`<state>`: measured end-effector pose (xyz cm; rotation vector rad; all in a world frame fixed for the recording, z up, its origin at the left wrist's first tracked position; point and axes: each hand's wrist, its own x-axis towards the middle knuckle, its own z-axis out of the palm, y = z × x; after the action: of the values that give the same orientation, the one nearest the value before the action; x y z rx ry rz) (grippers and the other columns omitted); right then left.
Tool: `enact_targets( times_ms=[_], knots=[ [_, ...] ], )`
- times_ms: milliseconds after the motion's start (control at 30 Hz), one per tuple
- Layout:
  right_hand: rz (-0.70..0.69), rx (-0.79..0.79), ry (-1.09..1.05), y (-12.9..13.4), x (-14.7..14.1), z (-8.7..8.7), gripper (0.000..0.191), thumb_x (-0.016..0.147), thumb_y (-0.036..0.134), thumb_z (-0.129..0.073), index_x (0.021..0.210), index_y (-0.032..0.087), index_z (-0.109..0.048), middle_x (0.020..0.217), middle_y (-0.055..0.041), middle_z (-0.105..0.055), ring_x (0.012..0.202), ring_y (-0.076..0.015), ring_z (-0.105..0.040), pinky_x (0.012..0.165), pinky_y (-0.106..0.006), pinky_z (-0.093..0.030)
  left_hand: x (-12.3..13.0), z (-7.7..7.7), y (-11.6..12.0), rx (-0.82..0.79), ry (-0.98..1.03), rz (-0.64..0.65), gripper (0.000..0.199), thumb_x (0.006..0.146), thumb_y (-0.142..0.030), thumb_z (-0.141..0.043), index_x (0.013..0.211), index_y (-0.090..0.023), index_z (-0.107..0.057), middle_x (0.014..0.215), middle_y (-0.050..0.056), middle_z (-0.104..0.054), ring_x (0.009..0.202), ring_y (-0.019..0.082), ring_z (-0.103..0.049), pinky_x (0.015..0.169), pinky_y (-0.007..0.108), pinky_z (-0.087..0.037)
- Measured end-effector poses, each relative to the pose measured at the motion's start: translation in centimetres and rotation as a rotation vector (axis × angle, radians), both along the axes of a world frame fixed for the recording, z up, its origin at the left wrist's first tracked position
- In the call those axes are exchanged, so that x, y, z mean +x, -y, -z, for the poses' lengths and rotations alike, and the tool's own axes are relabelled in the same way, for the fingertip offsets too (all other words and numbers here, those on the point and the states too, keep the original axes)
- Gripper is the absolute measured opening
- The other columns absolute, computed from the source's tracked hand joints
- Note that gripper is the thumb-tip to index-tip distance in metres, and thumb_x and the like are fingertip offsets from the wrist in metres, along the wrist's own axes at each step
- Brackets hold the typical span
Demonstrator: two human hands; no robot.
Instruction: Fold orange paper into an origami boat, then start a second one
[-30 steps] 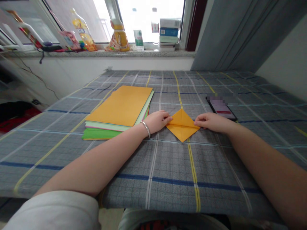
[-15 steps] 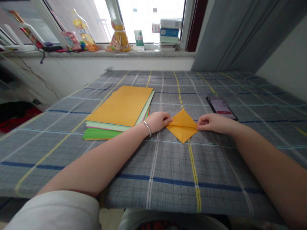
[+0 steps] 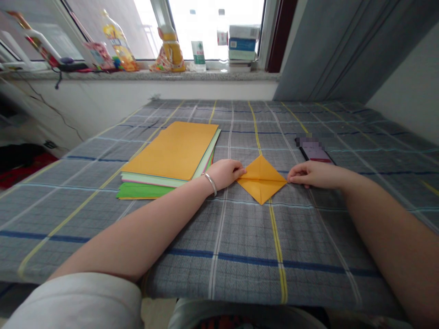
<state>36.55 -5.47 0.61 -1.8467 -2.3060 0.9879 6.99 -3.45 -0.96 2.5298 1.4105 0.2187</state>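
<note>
A folded orange paper diamond [image 3: 261, 179] lies flat on the checked cloth, between my hands. My left hand [image 3: 224, 174], with a metal bangle [image 3: 211, 184] on its wrist, has its curled fingers pressed on the paper's left corner. My right hand [image 3: 312, 175] pinches at the paper's right tip. A horizontal crease crosses the diamond's middle. Just left of my left hand lies a stack of coloured paper [image 3: 169, 151], orange on top, with pale green, pink and green sheets below.
A smartphone [image 3: 315, 153] with a pixelated top edge lies just behind my right hand. The grey checked cloth [image 3: 247, 246] covers the table. Bottles [image 3: 118, 41] and boxes [image 3: 240, 43] stand on the window sill [image 3: 144, 75] beyond it. A grey curtain [image 3: 325, 45] hangs at the right.
My right hand has shifted rightward to the paper's right tip, and that corner now reaches slightly farther right. My left hand and the paper stack have stayed in place.
</note>
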Motion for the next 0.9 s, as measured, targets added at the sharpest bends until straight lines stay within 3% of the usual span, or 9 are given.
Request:
enact_targets(
  times_ms=[133, 233, 367, 667, 767, 900],
  knots=[
    [0.122, 0.133, -0.172, 0.1, -1.5, 0.6, 0.031, 0.08, 0.047, -0.057, 0.092, 0.02, -0.068, 0.071, -0.0031, -0.065, 0.061, -0.0158, -0.056, 0.055, -0.028, -0.041, 0.0, -0.1, 0.0, -0.013, 0.003, -0.01, 0.032, 0.093, -0.041, -0.045, 0.085, -0.02, -0.068, 0.072, 0.003, -0.064, 0.07, 0.017, -0.056, 0.059, 0.026, -0.034],
    [0.124, 0.251, -0.352, 0.4, -4.1, 1.3, 0.03, 0.082, 0.046, -0.055, 0.094, 0.021, -0.066, 0.089, -0.0054, -0.07, 0.077, -0.0178, -0.061, 0.065, -0.029, -0.045, 0.2, 0.0, 0.0, -0.039, 0.025, -0.021, 0.033, 0.093, -0.042, -0.045, 0.083, -0.019, -0.068, 0.068, 0.003, -0.062, 0.064, 0.015, -0.053, 0.056, 0.026, -0.03],
    [0.129, 0.338, -0.187, 0.5, -6.5, 2.0, 0.034, 0.084, 0.05, -0.051, 0.081, 0.02, -0.066, 0.074, -0.0037, -0.065, 0.066, -0.0175, -0.055, 0.056, -0.03, -0.035, 0.1, -0.1, -0.3, -0.087, 0.074, -0.001, 0.036, 0.092, -0.044, -0.045, 0.078, -0.019, -0.067, 0.066, 0.001, -0.061, 0.06, 0.013, -0.049, 0.055, 0.026, -0.029],
    [0.2, 0.356, -0.116, -0.2, -6.1, 2.8, 0.035, 0.082, 0.054, -0.054, 0.073, 0.021, -0.064, 0.066, -0.0022, -0.062, 0.061, -0.0168, -0.052, 0.054, -0.03, -0.03, -1.2, -0.7, -0.8, -0.098, -0.026, 0.06, 0.033, 0.09, -0.041, -0.047, 0.078, -0.018, -0.066, 0.07, 0.001, -0.063, 0.063, 0.013, -0.052, 0.056, 0.024, -0.033],
    [0.196, 0.386, -0.039, 0.0, -6.4, 2.6, 0.032, 0.084, 0.05, -0.052, 0.072, 0.022, -0.062, 0.069, -0.0029, -0.064, 0.065, -0.0176, -0.054, 0.055, -0.03, -0.03, -0.9, -0.6, -0.3, -0.035, -0.13, 0.039, 0.034, 0.094, -0.041, -0.043, 0.084, -0.017, -0.067, 0.083, 0.006, -0.068, 0.076, 0.018, -0.06, 0.064, 0.026, -0.04],
    [0.158, 0.419, 0.065, 0.1, -6.9, 2.2, 0.028, 0.089, 0.042, -0.049, 0.074, 0.021, -0.059, 0.077, -0.005, -0.067, 0.07, -0.0189, -0.056, 0.059, -0.031, -0.031, 0.2, -0.1, 0.8, 0.099, -0.276, 0.001, 0.032, 0.098, -0.026, -0.036, 0.099, -0.012, -0.064, 0.101, 0.014, -0.068, 0.097, 0.024, -0.064, 0.082, 0.032, -0.047]
  ],
)
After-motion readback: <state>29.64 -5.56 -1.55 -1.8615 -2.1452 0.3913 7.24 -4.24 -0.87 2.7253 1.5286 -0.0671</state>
